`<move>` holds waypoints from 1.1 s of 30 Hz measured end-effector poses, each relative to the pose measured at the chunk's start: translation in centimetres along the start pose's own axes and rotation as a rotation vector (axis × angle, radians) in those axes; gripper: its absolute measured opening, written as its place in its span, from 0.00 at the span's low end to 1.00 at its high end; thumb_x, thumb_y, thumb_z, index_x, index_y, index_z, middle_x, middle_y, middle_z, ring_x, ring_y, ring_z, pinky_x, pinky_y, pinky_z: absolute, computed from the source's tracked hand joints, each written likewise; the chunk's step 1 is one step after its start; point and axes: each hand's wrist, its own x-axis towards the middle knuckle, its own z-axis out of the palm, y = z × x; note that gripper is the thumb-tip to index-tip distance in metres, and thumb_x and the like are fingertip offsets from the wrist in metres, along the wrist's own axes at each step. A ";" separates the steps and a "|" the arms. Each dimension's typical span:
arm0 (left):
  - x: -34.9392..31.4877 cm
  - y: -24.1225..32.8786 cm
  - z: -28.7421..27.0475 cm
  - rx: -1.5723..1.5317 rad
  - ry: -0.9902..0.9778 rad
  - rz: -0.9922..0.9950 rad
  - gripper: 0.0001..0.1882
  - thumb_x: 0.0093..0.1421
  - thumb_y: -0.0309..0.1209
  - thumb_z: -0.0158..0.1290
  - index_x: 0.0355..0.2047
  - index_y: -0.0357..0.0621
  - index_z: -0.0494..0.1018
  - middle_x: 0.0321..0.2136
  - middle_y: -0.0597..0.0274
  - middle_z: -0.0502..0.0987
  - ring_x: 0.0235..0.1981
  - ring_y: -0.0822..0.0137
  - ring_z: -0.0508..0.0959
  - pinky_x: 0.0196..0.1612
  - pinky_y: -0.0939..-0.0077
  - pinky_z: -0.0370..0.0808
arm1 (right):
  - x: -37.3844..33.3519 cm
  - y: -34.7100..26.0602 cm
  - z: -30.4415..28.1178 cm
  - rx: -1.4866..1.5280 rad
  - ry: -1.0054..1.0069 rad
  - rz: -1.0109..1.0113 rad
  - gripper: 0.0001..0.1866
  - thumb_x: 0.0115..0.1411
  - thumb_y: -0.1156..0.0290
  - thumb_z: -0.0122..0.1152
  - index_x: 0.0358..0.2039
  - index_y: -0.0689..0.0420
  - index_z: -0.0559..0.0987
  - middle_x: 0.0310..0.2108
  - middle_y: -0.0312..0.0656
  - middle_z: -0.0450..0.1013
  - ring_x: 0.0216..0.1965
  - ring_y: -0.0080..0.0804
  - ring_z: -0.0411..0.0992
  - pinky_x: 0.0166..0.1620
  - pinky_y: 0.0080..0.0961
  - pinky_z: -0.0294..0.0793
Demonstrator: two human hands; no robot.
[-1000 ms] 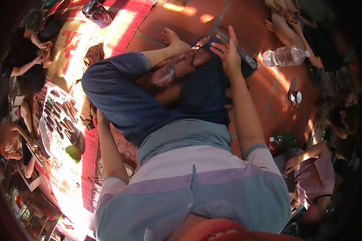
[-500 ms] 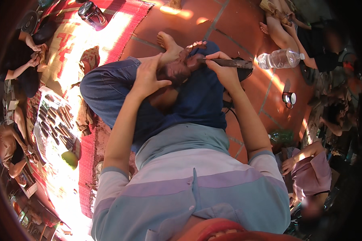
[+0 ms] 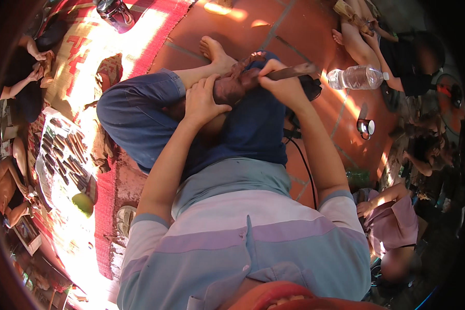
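A dark reddish-brown carved wooden figure rests across my lap, against my jeans. My left hand lies over its near left part, fingers curved round it and thumb pointing right. My right hand is closed around a long narrow hand tool. Its paler, wood-like outer end sticks out to the right, and its inner end is covered by my fingers. That hand sits against the right side of the carving. I cannot make out the tool's kind or where its tip touches.
To the left, many slim tools lie on a white sheet over a red patterned mat, near a green round fruit. A dark lidded jar stands beyond. Right are a plastic bottle, a cup and a black cable. People sit on both sides.
My left hand has shifted slightly right, its spread fingers now curled over the carving. The tool's outer end has tilted up and away, and my right hand covers more of its inner end.
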 end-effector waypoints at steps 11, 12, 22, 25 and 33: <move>0.0 0.1 0.2 0.001 0.020 0.019 0.47 0.34 0.42 0.71 0.56 0.49 0.64 0.47 0.54 0.73 0.51 0.51 0.71 0.53 0.58 0.67 | 0.1 0.6 0.3 -0.040 -0.097 -0.006 0.03 0.53 0.76 0.59 0.26 0.57 0.73 0.26 0.29 0.69 0.30 0.16 0.67 0.33 0.17 0.66; -0.1 0.0 0.2 -0.001 0.009 0.017 0.47 0.34 0.42 0.71 0.56 0.49 0.64 0.47 0.54 0.73 0.51 0.51 0.71 0.53 0.58 0.66 | 1.0 1.6 -0.9 0.056 -0.110 0.062 0.04 0.52 0.76 0.60 0.26 0.57 0.73 0.26 0.29 0.69 0.30 0.16 0.67 0.33 0.17 0.66; -0.2 -0.1 0.3 -0.010 -0.001 0.019 0.48 0.33 0.42 0.72 0.57 0.51 0.63 0.48 0.54 0.72 0.52 0.53 0.71 0.55 0.57 0.65 | 1.6 1.3 -3.8 0.282 -0.086 0.389 0.06 0.52 0.76 0.62 0.27 0.57 0.73 0.26 0.30 0.69 0.32 0.15 0.68 0.35 0.15 0.66; -0.1 -0.1 0.3 -0.011 -0.009 0.010 0.48 0.34 0.42 0.72 0.57 0.51 0.63 0.48 0.54 0.72 0.52 0.53 0.71 0.55 0.57 0.65 | 1.0 0.9 -3.9 0.117 -0.037 0.241 0.06 0.52 0.75 0.63 0.27 0.57 0.73 0.25 0.29 0.68 0.31 0.15 0.68 0.34 0.15 0.66; -0.1 -0.1 0.4 -0.005 -0.009 0.015 0.48 0.34 0.42 0.72 0.57 0.51 0.63 0.48 0.56 0.72 0.52 0.53 0.70 0.55 0.58 0.65 | 1.4 2.4 -3.6 0.171 -0.067 0.244 0.08 0.54 0.75 0.63 0.24 0.55 0.71 0.25 0.30 0.70 0.30 0.15 0.69 0.35 0.16 0.67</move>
